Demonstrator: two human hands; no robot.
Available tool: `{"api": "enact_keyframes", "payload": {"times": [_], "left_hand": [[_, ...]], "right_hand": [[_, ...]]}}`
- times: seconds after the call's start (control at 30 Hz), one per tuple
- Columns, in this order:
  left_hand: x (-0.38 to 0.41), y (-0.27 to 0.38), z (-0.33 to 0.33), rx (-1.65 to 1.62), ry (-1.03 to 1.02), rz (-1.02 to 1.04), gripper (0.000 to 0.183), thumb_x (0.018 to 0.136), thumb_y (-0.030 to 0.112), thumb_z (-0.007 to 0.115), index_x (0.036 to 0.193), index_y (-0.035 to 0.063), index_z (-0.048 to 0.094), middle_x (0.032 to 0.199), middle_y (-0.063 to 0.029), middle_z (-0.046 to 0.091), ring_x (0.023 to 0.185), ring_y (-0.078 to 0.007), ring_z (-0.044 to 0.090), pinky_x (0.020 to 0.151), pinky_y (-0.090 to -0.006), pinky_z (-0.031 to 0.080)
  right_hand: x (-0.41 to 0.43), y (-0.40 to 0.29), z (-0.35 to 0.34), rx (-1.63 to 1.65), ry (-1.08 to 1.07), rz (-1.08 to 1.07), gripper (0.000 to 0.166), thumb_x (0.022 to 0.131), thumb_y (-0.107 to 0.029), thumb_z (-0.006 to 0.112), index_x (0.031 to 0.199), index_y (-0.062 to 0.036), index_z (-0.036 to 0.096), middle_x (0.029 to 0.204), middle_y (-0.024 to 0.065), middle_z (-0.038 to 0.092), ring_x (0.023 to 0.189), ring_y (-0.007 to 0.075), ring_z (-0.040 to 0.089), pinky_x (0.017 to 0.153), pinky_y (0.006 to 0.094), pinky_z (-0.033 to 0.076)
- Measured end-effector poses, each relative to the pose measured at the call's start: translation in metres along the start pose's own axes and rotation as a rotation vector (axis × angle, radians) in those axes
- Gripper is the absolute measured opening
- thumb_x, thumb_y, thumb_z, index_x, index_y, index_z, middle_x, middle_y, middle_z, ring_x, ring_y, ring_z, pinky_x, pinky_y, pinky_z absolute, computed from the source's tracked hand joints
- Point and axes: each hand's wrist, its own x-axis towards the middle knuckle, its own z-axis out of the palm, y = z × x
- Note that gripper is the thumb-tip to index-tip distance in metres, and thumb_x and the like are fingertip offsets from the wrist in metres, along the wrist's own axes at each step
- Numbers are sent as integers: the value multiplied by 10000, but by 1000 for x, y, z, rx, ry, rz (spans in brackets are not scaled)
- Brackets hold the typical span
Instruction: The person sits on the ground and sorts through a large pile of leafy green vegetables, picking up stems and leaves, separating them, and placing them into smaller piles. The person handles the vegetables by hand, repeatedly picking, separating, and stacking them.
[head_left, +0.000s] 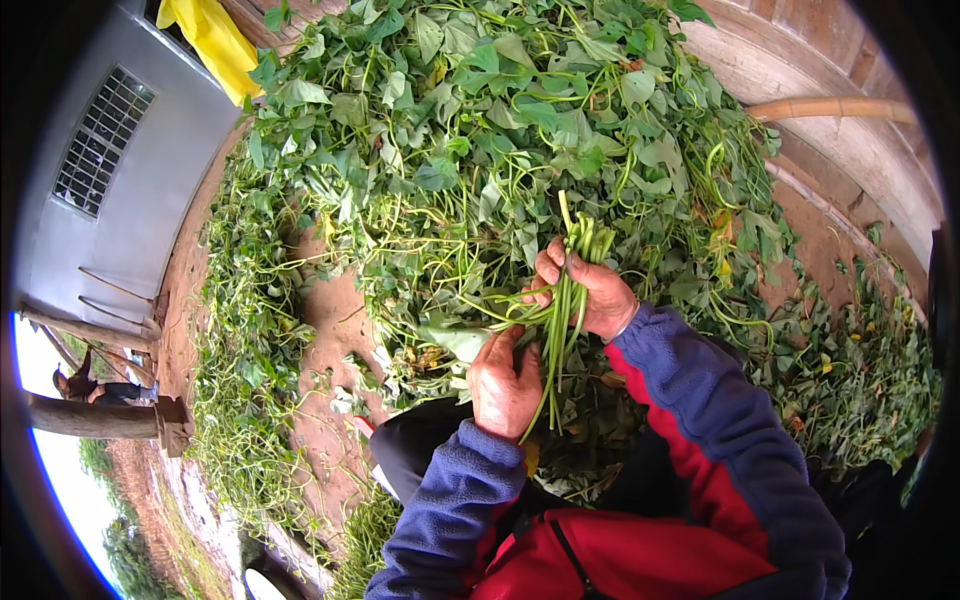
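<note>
My right hand grips a bundle of long green leaf stalks, whose cut ends stick up past the thumb. Just below and to the left, my left hand pinches a thin stalk between thumb and fingers, against the side of the bundle. A broad pale-green leaf shows beside the left fingertips; whether it belongs to that stalk is hard to see. Beyond both hands rises a large heap of leafy vines, apparently sweet potato. Under the hands, loose leaves lie in shadow between my legs.
More vines spread along the left, with bare earth floor between. A pile of green stalks lies at lower left. Wilted leaves cover the right. A bamboo pole and wooden wall stand upper right. A person is far left.
</note>
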Motion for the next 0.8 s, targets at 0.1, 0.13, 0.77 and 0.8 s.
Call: {"api": "enact_keyframes", "payload": {"times": [0.1,0.13,0.77,0.8], "left_hand": [[-1,0,4,-32,23,-94,191,708,43,628,862,-57,577,731,-141,603,655,-176,570,651,-297,450],[0,-1,5,-23,24,-93,176,710,44,627,848,-55,581,723,-139,603,651,-177,569,644,-296,448],[1,-12,11,-700,-42,-438,120,765,79,528,784,-27,582,653,2,550,580,-61,424,523,-228,362],[2,-13,6,-832,-117,-516,100,779,72,537,793,-11,590,715,48,543,631,-28,414,562,-192,337]], "right_hand": [[0,2,1,44,-32,-6,130,849,-208,494,896,-95,450,849,36,442,803,197,480,789,355,411],[0,3,1,40,-19,-4,131,849,-206,494,896,-92,451,848,37,442,802,198,482,784,354,414],[2,10,12,-53,128,30,167,857,-253,487,830,-89,471,699,-14,448,607,104,404,601,255,358],[2,10,13,-12,124,46,166,859,-253,484,831,-90,471,694,-19,442,584,94,393,598,252,357]]}}
